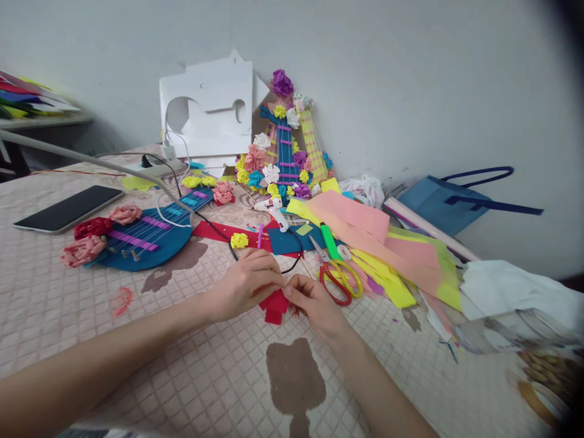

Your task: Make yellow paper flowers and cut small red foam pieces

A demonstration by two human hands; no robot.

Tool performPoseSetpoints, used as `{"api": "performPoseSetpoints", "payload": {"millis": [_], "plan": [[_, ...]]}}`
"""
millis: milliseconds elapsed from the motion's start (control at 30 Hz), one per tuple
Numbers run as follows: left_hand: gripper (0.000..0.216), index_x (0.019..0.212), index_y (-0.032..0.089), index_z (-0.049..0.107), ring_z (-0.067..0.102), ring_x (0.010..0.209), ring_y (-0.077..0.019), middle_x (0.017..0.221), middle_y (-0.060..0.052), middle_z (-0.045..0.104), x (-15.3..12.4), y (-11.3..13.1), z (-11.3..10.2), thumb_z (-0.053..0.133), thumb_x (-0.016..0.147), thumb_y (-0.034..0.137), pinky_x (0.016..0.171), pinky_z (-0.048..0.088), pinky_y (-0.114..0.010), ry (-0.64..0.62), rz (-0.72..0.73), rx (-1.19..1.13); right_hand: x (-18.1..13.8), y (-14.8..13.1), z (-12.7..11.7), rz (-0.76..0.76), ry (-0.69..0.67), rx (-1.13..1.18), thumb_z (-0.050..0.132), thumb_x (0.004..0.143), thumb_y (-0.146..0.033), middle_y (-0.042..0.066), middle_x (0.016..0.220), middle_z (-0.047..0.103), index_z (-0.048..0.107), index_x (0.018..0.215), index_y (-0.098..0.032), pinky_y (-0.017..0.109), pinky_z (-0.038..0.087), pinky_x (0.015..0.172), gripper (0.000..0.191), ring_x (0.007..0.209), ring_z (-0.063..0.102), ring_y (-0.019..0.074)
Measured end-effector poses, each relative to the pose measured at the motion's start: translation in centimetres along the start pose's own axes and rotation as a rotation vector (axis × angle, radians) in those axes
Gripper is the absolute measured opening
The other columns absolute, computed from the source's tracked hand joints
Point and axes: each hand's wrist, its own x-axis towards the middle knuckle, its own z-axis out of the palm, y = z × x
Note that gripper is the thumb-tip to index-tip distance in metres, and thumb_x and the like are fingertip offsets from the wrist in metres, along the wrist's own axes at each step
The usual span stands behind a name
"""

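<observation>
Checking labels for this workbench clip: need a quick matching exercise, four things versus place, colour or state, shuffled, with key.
Column one
1. Phone
2. Scissors
3. Glue gun
4. Red piece

Column two
A. White body, lying beyond the hands
B. At the fingertips of the left grip and right grip
C. Dark screen facing up, at the left side of the table
D. One red handle loop, one yellow

Pairs: 1-C, 2-D, 3-A, 4-B
</observation>
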Motion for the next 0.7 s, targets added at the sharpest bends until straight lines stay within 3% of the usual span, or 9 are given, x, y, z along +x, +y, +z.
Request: {"api": "performPoseSetpoints", "payload": {"millis": [100, 233, 433, 700], "plan": [[0.014, 0.088, 0.018, 0.064, 0.054, 0.088, -0.0178, 0.087, -0.005, 0.062, 0.02, 0.17, 0.13, 0.050, 0.089, 0.017, 0.084, 0.039, -0.035, 0.005, -0.066, -0.059, -0.06, -0.03, 0.08, 0.010, -0.025, 0.007, 0.073, 0.071, -0.045, -0.006, 0.054, 0.049, 0.053, 0.065, -0.018, 0.022, 0.031, 0.046, 0.034, 0.045, 0.041, 0.0066], [0.015, 0.085, 0.016, 0.063, 0.056, 0.083, -0.0162, 0.086, -0.005, 0.063, 0.16, 0.05, 0.20, 0.049, 0.090, 0.019, 0.077, 0.044, -0.030, 0.102, -0.221, -0.171, -0.09, -0.17, 0.07, 0.012, 0.023, 0.010, 0.072, 0.071, -0.047, -0.006, 0.052, 0.050, 0.053, 0.065, -0.018, 0.021, 0.029, 0.044, 0.035, 0.044, 0.040, 0.0066], [0.014, 0.094, 0.021, 0.069, 0.056, 0.088, -0.0185, 0.089, -0.005, 0.065, 0.06, -0.12, 0.26, 0.057, 0.087, 0.021, 0.083, 0.041, -0.035, 0.070, -0.083, -0.100, -0.11, -0.08, 0.02, 0.036, 0.047, 0.046, 0.072, 0.071, -0.045, -0.006, 0.054, 0.049, 0.054, 0.065, -0.018, 0.022, 0.030, 0.046, 0.033, 0.045, 0.041, 0.0068], [0.017, 0.087, 0.023, 0.067, 0.056, 0.092, -0.0187, 0.087, -0.004, 0.065, -0.35, -0.09, 0.32, 0.051, 0.090, 0.019, 0.091, 0.033, -0.039, 0.025, 0.024, 0.088, -0.11, -0.02, 0.00, 0.031, 0.017, 0.027, 0.072, 0.071, -0.045, -0.006, 0.053, 0.047, 0.054, 0.065, -0.018, 0.022, 0.029, 0.046, 0.033, 0.045, 0.039, 0.0072]]}}
